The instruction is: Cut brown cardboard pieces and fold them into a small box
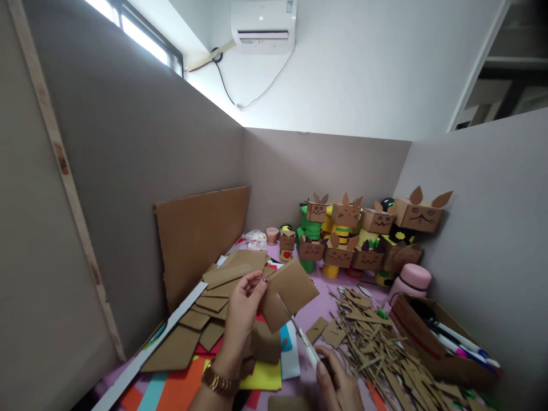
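My left hand (247, 297) pinches the left edge of a flat brown cardboard piece (293, 285), holding it tilted above the table. In my right hand (336, 379) is a pair of white-handled scissors (303, 338). The scissors' thin blades point up and left, and their tip lies over the cardboard's lower part; whether it is cutting I cannot tell. Under my left arm are cut cardboard sheets (173, 348) and coloured paper (261, 374). Two small cardboard squares (333, 333) lie near the scissors.
A heap of cardboard strips (377, 342) spreads at the right, beside a cardboard box (449, 365) of markers and a pink bottle (413, 281). Several box-headed cardboard animals (346, 216) stand at the back. A large cardboard sheet (201, 240) leans on the left partition.
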A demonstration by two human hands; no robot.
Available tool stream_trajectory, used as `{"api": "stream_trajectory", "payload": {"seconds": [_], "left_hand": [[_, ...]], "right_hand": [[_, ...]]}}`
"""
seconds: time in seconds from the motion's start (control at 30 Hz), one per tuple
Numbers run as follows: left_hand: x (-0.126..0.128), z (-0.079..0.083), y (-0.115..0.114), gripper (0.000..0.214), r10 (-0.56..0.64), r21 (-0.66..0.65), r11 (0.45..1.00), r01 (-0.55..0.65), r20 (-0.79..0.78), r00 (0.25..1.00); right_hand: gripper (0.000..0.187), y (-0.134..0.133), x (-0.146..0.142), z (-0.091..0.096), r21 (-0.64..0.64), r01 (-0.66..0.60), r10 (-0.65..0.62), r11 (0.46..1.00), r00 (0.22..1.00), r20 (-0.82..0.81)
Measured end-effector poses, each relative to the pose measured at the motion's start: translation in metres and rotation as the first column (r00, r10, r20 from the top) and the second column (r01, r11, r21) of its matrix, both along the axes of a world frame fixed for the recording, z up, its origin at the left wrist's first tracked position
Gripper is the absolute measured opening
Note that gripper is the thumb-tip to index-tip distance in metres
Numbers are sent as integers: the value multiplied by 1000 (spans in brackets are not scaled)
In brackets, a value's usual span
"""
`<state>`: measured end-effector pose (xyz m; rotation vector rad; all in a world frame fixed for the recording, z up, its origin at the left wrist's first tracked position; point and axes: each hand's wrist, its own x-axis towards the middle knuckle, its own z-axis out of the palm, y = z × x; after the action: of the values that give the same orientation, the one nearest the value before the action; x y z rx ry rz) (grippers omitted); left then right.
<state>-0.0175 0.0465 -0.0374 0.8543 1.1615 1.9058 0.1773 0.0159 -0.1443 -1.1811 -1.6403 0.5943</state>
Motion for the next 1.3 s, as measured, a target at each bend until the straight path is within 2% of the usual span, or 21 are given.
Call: {"api": "stream_trajectory", "payload": {"seconds": [0.17, 0.3, 0.37, 0.47, 0.63, 0.83, 0.93, 1.03, 1.1, 1.17, 1.23, 1.3], "left_hand": [[-11, 4, -8, 25, -78, -30, 997, 74, -174, 982], [-10, 2, -9, 22, -126, -44, 992, 119, -220, 967], [-6, 3, -9, 23, -123, -37, 992, 118, -225, 967], [0, 6, -11, 23, -94, -17, 996, 93, -226, 970], [4, 10, -14, 25, -64, 7, 998, 66, -196, 979], [-16, 12, -12, 31, 59, 64, 996, -56, -43, 997], [-26, 15, -11, 36, 105, 90, 990, -113, 83, 991], [-23, 17, -9, 39, 98, 86, 989, -118, 205, 974], [-8, 15, -9, 40, 41, 64, 996, -60, 263, 964], [18, 11, -11, 39, -32, 51, 999, 17, 312, 950], [49, 4, -14, 39, -116, 34, 993, 111, 354, 928], [77, -4, -19, 41, -199, 9, 977, 212, 385, 901]], "right_hand": [[53, 3, 4, -4, 99, -27, 17, 995, 995, 100], [44, 10, 24, 10, 154, -117, 90, 981, 981, 173], [40, 15, 36, 20, 128, -200, 161, 971, 951, 264], [44, 22, 49, 31, 36, -313, 277, 949, 883, 379], [51, 24, 53, 31, -48, -359, 350, 932, 861, 370], [43, 23, 53, 26, 31, -303, 294, 953, 942, 164], [42, 25, 57, 31, -50, -260, 262, 964, 963, 57], [44, 26, 55, 31, -184, -162, 139, 969, 981, -134], [51, 25, 46, 25, -228, -118, 33, 966, 938, -344], [60, 22, 33, 18, -247, -91, -55, 965, 849, -526], [61, 18, 22, 16, -257, -89, -91, 962, 785, -613], [60, 14, 16, 21, -250, -74, -118, 965, 732, -671]]}}
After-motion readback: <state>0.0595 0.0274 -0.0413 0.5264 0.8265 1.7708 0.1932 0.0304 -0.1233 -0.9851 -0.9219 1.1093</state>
